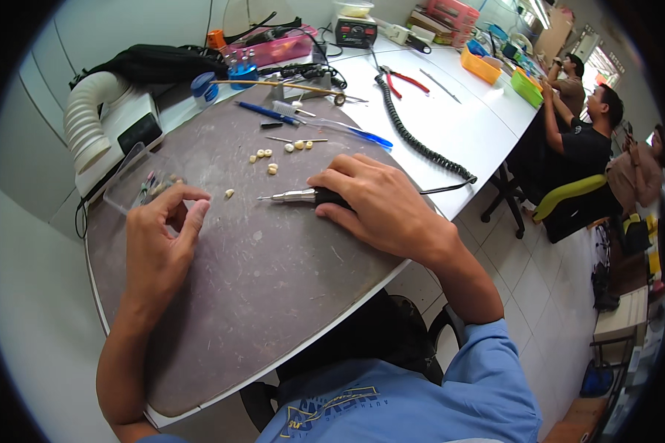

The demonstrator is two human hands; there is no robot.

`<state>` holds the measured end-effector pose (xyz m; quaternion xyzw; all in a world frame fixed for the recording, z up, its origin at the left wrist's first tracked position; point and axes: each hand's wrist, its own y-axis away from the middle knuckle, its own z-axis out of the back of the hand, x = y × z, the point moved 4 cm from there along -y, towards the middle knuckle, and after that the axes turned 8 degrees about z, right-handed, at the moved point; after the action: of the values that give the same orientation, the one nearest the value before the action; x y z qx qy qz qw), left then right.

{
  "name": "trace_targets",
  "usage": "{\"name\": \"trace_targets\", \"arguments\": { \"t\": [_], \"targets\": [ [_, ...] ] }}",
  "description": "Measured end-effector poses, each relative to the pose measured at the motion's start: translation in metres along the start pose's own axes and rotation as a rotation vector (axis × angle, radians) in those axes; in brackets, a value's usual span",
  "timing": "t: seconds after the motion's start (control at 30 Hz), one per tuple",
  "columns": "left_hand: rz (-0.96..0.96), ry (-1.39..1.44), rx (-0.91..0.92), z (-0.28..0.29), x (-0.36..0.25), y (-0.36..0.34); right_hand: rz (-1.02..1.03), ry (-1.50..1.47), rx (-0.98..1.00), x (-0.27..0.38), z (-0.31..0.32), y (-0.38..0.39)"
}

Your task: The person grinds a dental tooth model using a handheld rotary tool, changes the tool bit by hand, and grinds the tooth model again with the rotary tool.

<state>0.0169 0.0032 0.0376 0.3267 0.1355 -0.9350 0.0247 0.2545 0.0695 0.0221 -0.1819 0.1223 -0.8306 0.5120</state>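
Note:
My right hand (384,207) is closed around the dark grip of a rotary handpiece (294,196). The tool lies low over the grey-brown work mat (273,280), its silver nose and thin bit pointing left. Just beyond the bit's tip sits one small cream tooth-shaped piece (230,193). To the left of that piece is my left hand (159,240), fingers curled, with a gap between thumb and forefinger and nothing visible in it. More tooth-shaped pieces (273,169) lie in a loose group farther up the mat, near two thin metal tools.
A clear plastic box (118,193) of small coloured items stands behind my left hand, beside a white ribbed hose (85,122). Pens, a brush and pliers (403,80) lie at the back. A coiled black cord (414,140) crosses the white table. Several people (587,133) sit at right.

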Motion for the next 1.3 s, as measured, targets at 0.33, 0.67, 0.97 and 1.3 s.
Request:
{"name": "trace_targets", "arguments": {
  "t": [0.33, 0.67, 0.97, 1.3],
  "targets": [
    [-0.212, 0.072, 0.067, -0.026, -0.02, 0.015, 0.162, -0.092, -0.116, 0.02, -0.01, 0.002],
    [-0.209, 0.021, 0.066, -0.034, -0.019, 0.015, 0.186, -0.117, -0.115, 0.017, -0.011, 0.005],
    [-0.245, 0.021, 0.037, -0.038, -0.021, 0.014, 0.126, -0.194, -0.117, 0.015, -0.005, 0.008],
    [-0.157, 0.053, 0.009, -0.037, -0.013, 0.014, 0.252, -0.094, -0.179, 0.012, -0.012, 0.013]
  ]
}}
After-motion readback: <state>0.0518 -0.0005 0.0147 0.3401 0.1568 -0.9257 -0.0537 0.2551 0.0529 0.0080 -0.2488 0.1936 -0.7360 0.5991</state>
